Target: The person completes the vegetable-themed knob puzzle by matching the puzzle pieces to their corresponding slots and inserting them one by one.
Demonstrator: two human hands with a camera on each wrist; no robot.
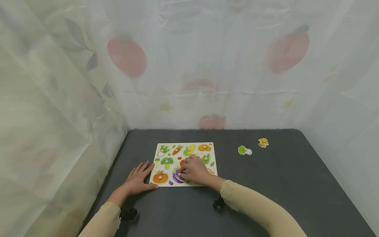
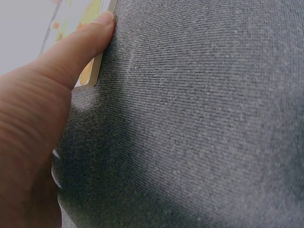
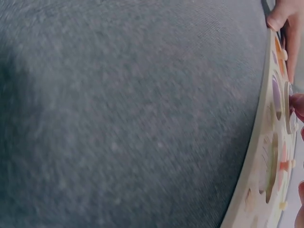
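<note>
A white knobbed puzzle board [image 1: 185, 148] with vegetable pictures lies on the dark table. Over its lower middle my right hand [image 1: 195, 170] pinches a purple eggplant piece [image 1: 177, 177]. In the right wrist view, this eggplant piece [image 3: 288, 108] stands a little above its purple recess [image 3: 277, 97]. My left hand [image 1: 137, 180] has its fingers spread along the board's left edge, the thumb [image 2: 97, 33] resting on the near left corner. Pumpkin [image 1: 161, 178], broccoli [image 1: 167, 162], carrot [image 1: 177, 150] and corn [image 1: 189, 150] pieces show on the board. My right hand hides part of its lower right.
Two loose pieces lie on the table right of the board: a green and white leafy vegetable [image 1: 244, 150] and a yellowish-brown piece [image 1: 263, 142]. Pale printed curtains [image 1: 165, 65] hang behind and at both sides of the dark table [image 1: 266, 191].
</note>
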